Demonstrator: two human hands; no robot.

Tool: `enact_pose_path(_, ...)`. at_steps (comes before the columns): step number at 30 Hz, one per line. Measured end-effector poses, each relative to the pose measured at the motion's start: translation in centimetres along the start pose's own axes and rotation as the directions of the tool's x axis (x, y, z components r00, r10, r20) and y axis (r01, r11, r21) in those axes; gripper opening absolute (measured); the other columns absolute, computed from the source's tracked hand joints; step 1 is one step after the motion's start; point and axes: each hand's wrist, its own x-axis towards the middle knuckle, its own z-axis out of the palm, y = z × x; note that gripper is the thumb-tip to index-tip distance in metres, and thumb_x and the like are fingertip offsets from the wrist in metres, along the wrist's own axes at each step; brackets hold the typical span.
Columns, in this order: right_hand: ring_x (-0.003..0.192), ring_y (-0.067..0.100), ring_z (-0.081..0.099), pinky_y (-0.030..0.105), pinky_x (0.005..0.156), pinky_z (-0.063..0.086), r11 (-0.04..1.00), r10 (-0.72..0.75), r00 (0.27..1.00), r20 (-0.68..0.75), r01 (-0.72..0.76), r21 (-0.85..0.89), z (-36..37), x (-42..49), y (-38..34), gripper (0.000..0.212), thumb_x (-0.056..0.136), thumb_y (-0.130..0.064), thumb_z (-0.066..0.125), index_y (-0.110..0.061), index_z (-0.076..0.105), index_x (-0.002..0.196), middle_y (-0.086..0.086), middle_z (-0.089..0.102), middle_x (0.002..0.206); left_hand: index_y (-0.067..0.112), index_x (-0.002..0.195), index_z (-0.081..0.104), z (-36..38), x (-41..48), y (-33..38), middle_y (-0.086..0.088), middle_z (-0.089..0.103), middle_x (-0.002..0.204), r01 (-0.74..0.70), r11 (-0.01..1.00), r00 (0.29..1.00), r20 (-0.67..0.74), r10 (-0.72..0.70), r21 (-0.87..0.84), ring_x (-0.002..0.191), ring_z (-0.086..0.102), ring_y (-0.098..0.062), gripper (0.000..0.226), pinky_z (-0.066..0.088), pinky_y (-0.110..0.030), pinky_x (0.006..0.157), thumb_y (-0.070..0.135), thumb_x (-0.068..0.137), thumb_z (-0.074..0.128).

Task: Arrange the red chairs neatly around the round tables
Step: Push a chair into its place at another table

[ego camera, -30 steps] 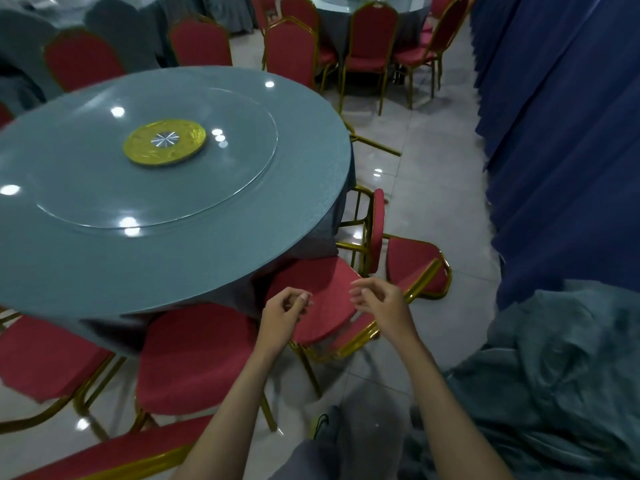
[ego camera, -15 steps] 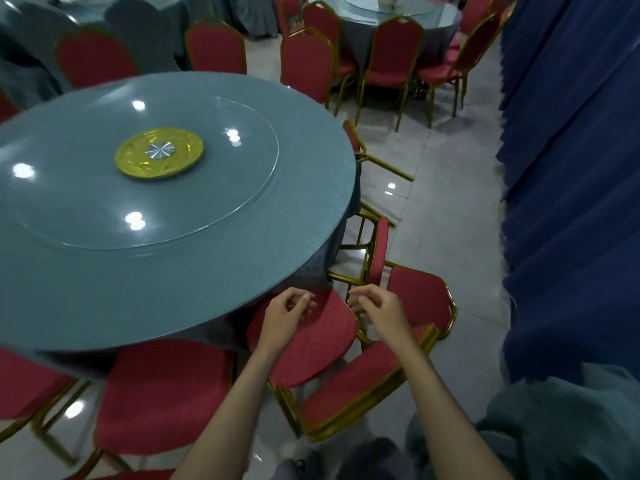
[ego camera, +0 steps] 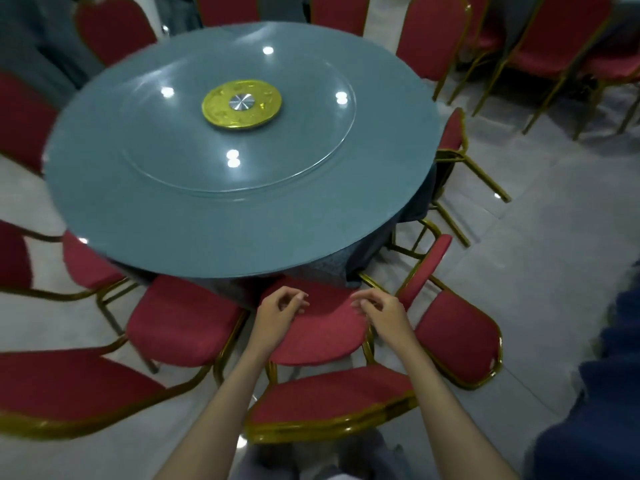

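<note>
A round table [ego camera: 242,230] with a grey-blue top carries a glass turntable [ego camera: 311,157] with a gold disc [ego camera: 241,103] at its centre. Directly before me stands a red chair with a gold frame; its backrest [ego camera: 329,403] is nearest me and its seat [ego camera: 325,337] is partly tucked under the table edge. My left hand [ego camera: 282,311] and my right hand [ego camera: 381,311] hover just over that seat, fingers loosely curled, holding nothing. Another red chair [ego camera: 457,334] to the right stands at an angle to the table.
More red chairs ring the table: one seat [ego camera: 180,323] at my left, a backrest [ego camera: 62,389] at lower left, others at the far side. A second group of chairs [ego camera: 540,46] stands at the upper right. Blue drapery [ego camera: 595,427] hangs at lower right.
My view has swung so the table sits centred and the front chair now faces it squarely. My hands have spread a little apart over the seat, still holding nothing.
</note>
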Motion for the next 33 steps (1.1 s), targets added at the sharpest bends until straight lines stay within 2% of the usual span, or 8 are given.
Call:
enact_pose_path(4, 0.09, 0.009, 0.073, 0.03, 0.085, 0.059, 0.999, -0.024, 0.995, 0.102, 0.027, -0.026, -1.1, 0.9, 1.2, 0.023, 0.103, -0.011, 0.055, -0.021, 0.075, 0.104, -0.006, 0.077, 0.094, 0.012, 0.098, 0.073, 0.6, -2.4, -0.6, -0.004, 0.077, 0.087, 0.067, 0.997, 0.992, -0.106, -0.07, -0.033, 0.081, 0.073, -0.019, 0.015, 0.054, -0.031, 0.072, 0.02, 0.102, 0.061)
enact_pose_path(10, 0.089, 0.012, 0.073, 0.032, 0.085, 0.061, 0.998, -0.018, 0.982, 0.19, 0.03, -0.061, -0.7, 0.7, 2.2, 0.022, 0.102, -0.008, 0.056, -0.018, 0.075, 0.104, -0.001, 0.077, 0.093, 0.008, 0.098, 0.072, 0.8, -5.3, -1.9, -0.008, 0.077, 0.087, 0.107, 0.991, 0.972, -0.199, -0.122, -0.085, 0.083, 0.073, -0.023, 0.015, 0.057, -0.039, 0.077, 0.017, 0.101, 0.061)
enact_pose_path(15, 0.089, 0.009, 0.073, 0.03, 0.085, 0.061, 0.994, 0.013, 0.975, 0.222, 0.011, -0.108, 0.3, -1.3, 3.3, 0.021, 0.102, -0.007, 0.055, -0.017, 0.074, 0.103, -0.002, 0.077, 0.095, 0.012, 0.094, 0.072, 0.8, -7.0, -4.2, -0.004, 0.077, 0.085, 0.121, 0.987, 0.967, -0.211, -0.14, -0.101, 0.081, 0.073, -0.019, 0.014, 0.056, -0.03, 0.073, 0.019, 0.101, 0.062)
enact_pose_path(19, 0.084, 0.0, 0.07, 0.017, 0.067, 0.054, 0.976, 0.044, 0.974, 0.221, 0.005, -0.218, 0.7, -4.2, 4.7, 0.025, 0.103, -0.01, 0.055, -0.025, 0.074, 0.101, -0.008, 0.076, 0.093, 0.024, 0.092, 0.071, 0.9, -8.8, -6.2, 0.007, 0.076, 0.085, 0.124, 0.992, 0.974, -0.193, -0.121, 0.001, 0.08, 0.071, -0.008, 0.014, 0.056, -0.025, 0.073, 0.026, 0.101, 0.061)
enact_pose_path(21, 0.083, -0.003, 0.068, 0.014, 0.065, 0.05, 0.962, 0.038, 0.984, 0.176, 0.011, -0.272, 0.8, -5.8, 5.7, 0.027, 0.103, -0.011, 0.054, -0.029, 0.074, 0.098, -0.011, 0.076, 0.092, 0.033, 0.091, 0.069, 1.1, -10.0, -7.0, 0.015, 0.073, 0.083, 0.091, 0.981, 0.985, -0.162, -0.064, 0.169, 0.08, 0.067, -0.001, 0.013, 0.052, -0.018, 0.07, 0.031, 0.1, 0.06)
enact_pose_path(24, 0.084, 0.0, 0.068, 0.026, 0.073, 0.056, 0.931, 0.02, 0.997, 0.069, 0.007, -0.365, 0.9, -8.1, 7.5, 0.026, 0.102, -0.016, 0.055, -0.033, 0.072, 0.093, -0.017, 0.074, 0.088, 0.033, 0.091, 0.067, 1.6, -12.0, -8.4, 0.017, 0.068, 0.081, 0.098, 0.955, 0.988, -0.144, -0.059, 0.279, 0.078, 0.064, 0.0, 0.012, 0.052, -0.024, 0.067, 0.036, 0.1, 0.06)
enact_pose_path(28, 0.087, 0.009, 0.066, 0.037, 0.088, 0.049, 0.88, 0.041, 0.983, -0.182, -0.121, -0.459, 0.4, -10.2, 9.6, 0.026, 0.099, -0.021, 0.052, -0.035, 0.07, 0.087, -0.018, 0.072, 0.086, 0.03, 0.079, 0.064, 1.9, -14.2, -10.0, 0.012, 0.068, 0.071, 0.24, 0.9, 0.949, -0.284, -0.138, 0.365, 0.069, 0.063, -0.004, 0.028, 0.048, -0.031, 0.062, 0.045, 0.099, 0.052)
enact_pose_path(33, 0.096, 0.02, 0.059, 0.037, 0.084, 0.047, 0.953, 0.229, 0.92, -0.318, -0.279, -0.119, -0.3, -11.7, 11.6, 0.018, 0.098, -0.022, 0.056, -0.024, 0.072, 0.09, 0.011, 0.062, 0.12, 0.024, 0.084, 0.07, 1.0, -14.8, -11.6, 0.002, 0.072, 0.084, 0.47, 0.882, 0.844, -0.317, -0.433, 0.047, 0.081, 0.064, -0.017, 0.02, 0.051, -0.037, 0.073, 0.027, 0.096, 0.055)
